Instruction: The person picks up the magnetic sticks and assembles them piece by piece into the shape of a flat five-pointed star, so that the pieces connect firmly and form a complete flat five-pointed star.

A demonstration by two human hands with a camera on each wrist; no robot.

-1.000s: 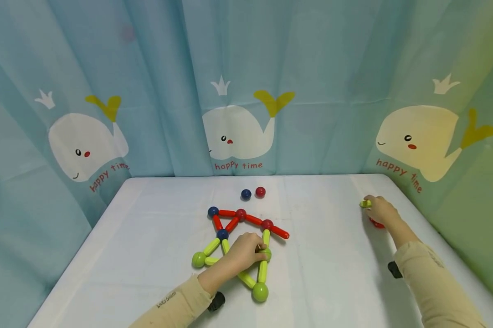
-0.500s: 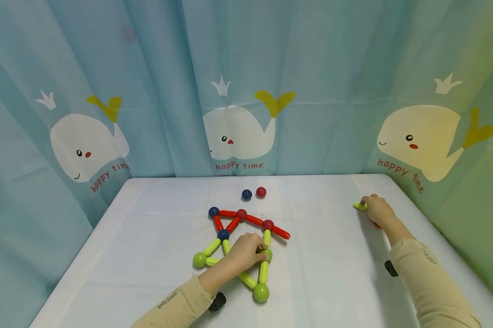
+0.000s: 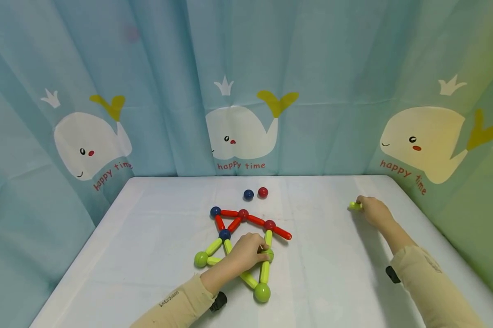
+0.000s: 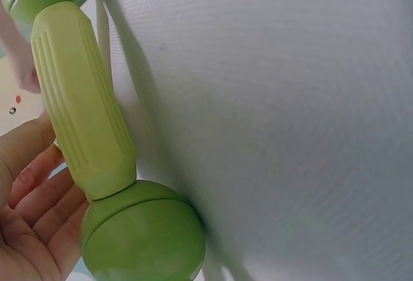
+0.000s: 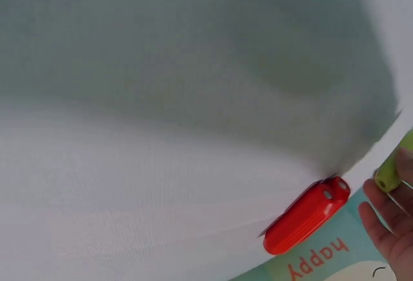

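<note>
A flat frame of magnetic rods and balls lies mid-table. My left hand (image 3: 244,253) pinches a green ball (image 3: 268,255) on its right side, thumb and index finger at it. The left wrist view shows this ball (image 4: 145,236) close up, joined to a yellow-green rod (image 4: 84,100), with the fingers beside them. At the far right, my right hand (image 3: 375,212) holds a loose yellow-green magnetic rod (image 3: 355,206) by its right end. In the right wrist view, red rods (image 5: 306,216) lie near that hand; the hand hides them in the head view.
A blue ball (image 3: 248,195) and a red ball (image 3: 263,192) sit behind the frame. A red rod (image 3: 282,233) sticks out free from the frame's right red ball (image 3: 269,225). A whale-print curtain (image 3: 320,136) surrounds the white table (image 3: 320,264).
My right hand has moved a little left, carrying the yellow-green rod. The red rods that showed beside it are now hidden in the head view. The left hand keeps its hold.
</note>
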